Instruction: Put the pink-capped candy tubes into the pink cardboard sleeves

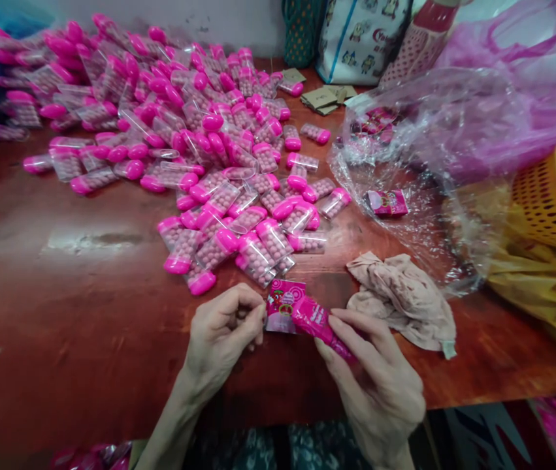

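Pink printed sleeve (285,305) with a pink candy case (321,326) partly inside it sits low in the frame's centre, pinched at its left edge by the curled left hand (221,333) while the right hand (376,378) grips the case between closed fingers. Just right lies a crumpled beige cloth (405,297) on the red-brown table (62,313). Above, a heap of pink-capped candy cases (184,130) fills the upper left; a clear plastic bag (419,163) and orange basket (552,196) sit at right.

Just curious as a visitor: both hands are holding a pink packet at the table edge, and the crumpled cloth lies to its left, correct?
Not quite. The head view shows the crumpled cloth lying to the right of the pink packet, beside the right hand. The left hand and right hand do both hold the packet at the table edge.
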Available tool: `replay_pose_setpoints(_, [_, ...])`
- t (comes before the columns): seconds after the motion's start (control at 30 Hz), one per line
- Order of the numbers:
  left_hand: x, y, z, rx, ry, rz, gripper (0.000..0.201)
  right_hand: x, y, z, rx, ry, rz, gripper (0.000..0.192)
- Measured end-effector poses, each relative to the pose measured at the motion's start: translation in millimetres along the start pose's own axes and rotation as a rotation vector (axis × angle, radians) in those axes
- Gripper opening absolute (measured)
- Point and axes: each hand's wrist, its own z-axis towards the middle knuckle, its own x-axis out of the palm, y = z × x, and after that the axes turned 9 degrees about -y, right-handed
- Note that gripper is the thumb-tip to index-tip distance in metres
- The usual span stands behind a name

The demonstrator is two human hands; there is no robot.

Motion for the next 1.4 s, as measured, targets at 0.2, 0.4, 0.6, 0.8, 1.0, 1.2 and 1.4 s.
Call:
replay_pose_setpoints(0.2, [10.0, -2, -2, 0.221, 0.044, -0.092, 0.017, 6, -3, 0, 0.109, -0.032, 0.052, 0.035])
replay_pose_setpoints(0.4, [16.8, 0, -3, 0.376, -0.001, 0.133, 0.024, 8, -3, -1, -0.017, -0.006, -0.069, 0.038])
replay_pose_setpoints(0.6, [14.5, 2, -3, 0.407, 0.015, 0.235, 0.019, 9, -4, -5, -0.082, 0.043, -0.152, 0.038])
replay_pose_setpoints(0.8, [12.3, -2, 3, 0.242, 0.128, 0.249, 0.011, 8, -8, -5, -0.104, 0.053, -0.171, 0.038])
replay_pose_setpoints(1.0, [5.8, -6, 7, 0.226, 0.226, 0.283, 0.014, 8, -10, -5, -0.092, 0.094, -0.094, 0.045])
replay_pose_setpoints(1.2, [9.9, -3, 3, 0.139, 0.194, 0.205, 0.015, 7, -12, -6, -0.056, 0.097, -0.026, 0.047])
replay_pose_setpoints(1.4, [15.9, -4, -1, -0.050, -0.039, -0.146, 0.010, 15, -7, -11, 0.266, -0.071, 0.131, 0.039])
